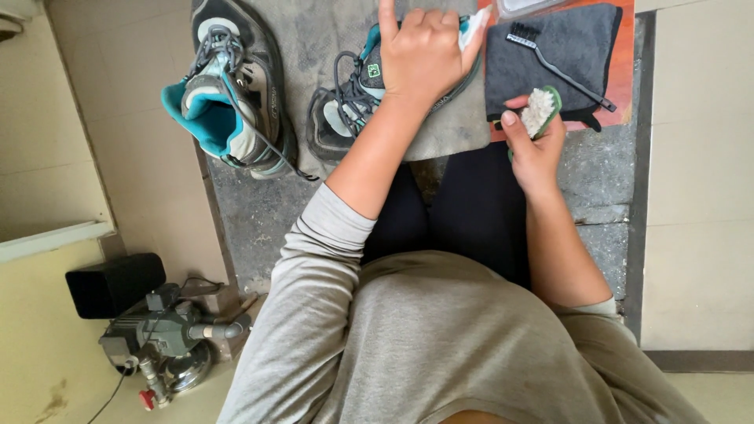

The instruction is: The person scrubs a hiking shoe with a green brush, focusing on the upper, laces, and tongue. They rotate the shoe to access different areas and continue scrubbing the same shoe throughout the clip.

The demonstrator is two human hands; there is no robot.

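Grey stone floor carries a worn cloth (440, 118); left hand (424, 51) grips the teal shoe (353, 94) there, right hand (534, 145) clasps a green brush (542, 110). Loose laces could snag bristles.

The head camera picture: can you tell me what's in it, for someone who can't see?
Seen from above, a seated person's left hand grips a grey-and-teal shoe on a grey cloth, while the right hand holds a green-handled scrub brush. A second shoe stands to the left, and a thin black brush lies on a dark towel.
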